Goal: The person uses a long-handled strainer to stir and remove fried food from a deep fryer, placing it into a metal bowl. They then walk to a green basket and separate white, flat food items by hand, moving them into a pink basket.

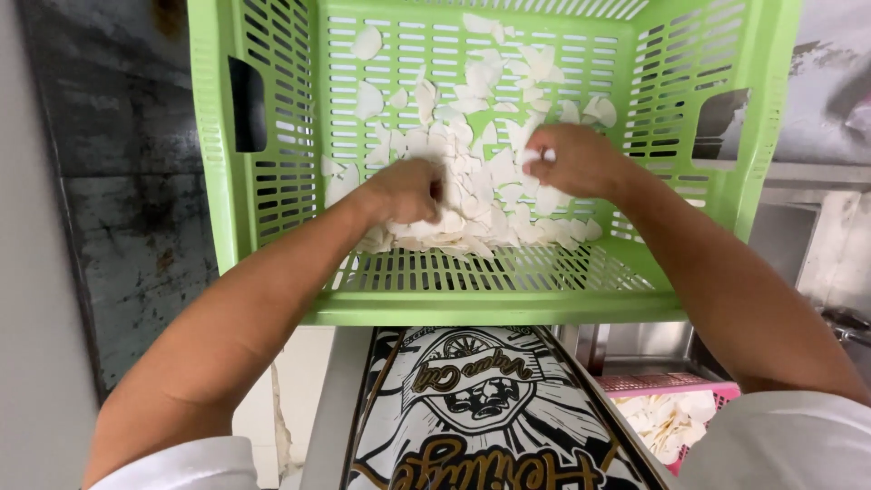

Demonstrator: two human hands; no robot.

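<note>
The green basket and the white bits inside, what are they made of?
The green basket looks like moulded plastic: even bright colour, slight sheen, neat rows of slots. The white pieces look thin, matte and slightly curled, perhaps sliced food chips; the exact stuff is unclear.

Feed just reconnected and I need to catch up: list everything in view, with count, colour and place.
crate: one, green slotted plastic, tilted toward the camera, centre.
white slices: many, too many to count, heaped in the crate's floor.
pink basket: one, lower right, partly hidden, holding more white pieces.
metal surface: grey, right edge.
wall: dark, stained, left.
printed garment: black and white, bottom centre.
left hand: in the slices, fist closed.
right hand: pinching a white piece.
</note>
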